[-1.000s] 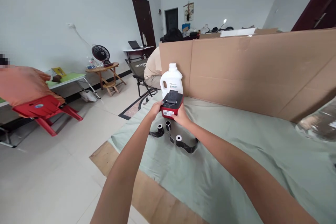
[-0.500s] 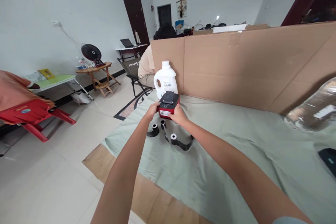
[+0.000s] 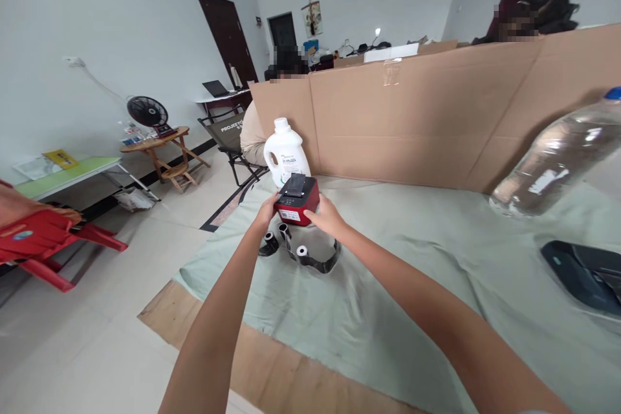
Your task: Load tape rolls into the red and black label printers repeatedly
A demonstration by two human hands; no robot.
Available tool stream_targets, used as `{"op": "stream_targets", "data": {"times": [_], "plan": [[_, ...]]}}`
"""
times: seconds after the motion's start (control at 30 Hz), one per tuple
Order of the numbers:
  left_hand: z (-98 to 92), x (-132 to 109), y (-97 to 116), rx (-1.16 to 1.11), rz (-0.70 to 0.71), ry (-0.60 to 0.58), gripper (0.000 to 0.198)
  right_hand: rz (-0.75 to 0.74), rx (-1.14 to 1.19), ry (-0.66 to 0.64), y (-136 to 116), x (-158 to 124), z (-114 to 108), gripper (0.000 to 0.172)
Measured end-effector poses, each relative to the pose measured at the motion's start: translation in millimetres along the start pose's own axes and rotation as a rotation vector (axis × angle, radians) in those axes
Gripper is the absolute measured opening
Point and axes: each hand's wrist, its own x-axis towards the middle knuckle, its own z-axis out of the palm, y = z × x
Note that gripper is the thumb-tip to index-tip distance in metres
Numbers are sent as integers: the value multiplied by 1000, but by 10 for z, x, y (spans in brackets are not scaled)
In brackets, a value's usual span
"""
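A red and black label printer, with a dark strip standing up from its top, is held between my two hands. My left hand grips its left side, and my right hand grips its right side with the thumb at the front. Just nearer to me, small ribbon rolls lie on the green cloth: a black roll at the left, another roll and a white-cored roll with a loose black ribbon trailing right. Close behind the printer stands a white jug.
A cardboard panel walls off the back of the cloth. To the right lie a large clear bottle and a black object. At left are a red plastic chair and a fan. People sit beyond.
My view has swung right, so everything sits further left and more of the bottle and black object shows. Both hands still hold the printer.
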Motion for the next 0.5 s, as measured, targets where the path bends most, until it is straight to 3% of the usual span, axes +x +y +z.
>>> {"op": "stream_targets", "data": {"times": [0.1,0.17,0.23,0.33,0.43,0.5], "plan": [[-28,-286,-23,-6,210,180,50,-29,-163,191,374,-585,-828,69],[7,-575,-52,-35,511,332,47,-33,-350,370,716,-1180,-1554,70],[129,-932,-70,-66,766,333,43,62,-580,558,1031,-1834,-2292,77],[494,-1508,-66,-60,945,122,37,484,-884,813,1356,-2639,-3153,97],[972,-1985,-60,-19,1043,-139,31,804,-847,741,1536,-3049,-3567,119],[1264,-2215,-74,22,1108,-277,30,852,-775,649,1604,-3155,-3644,124]]}}
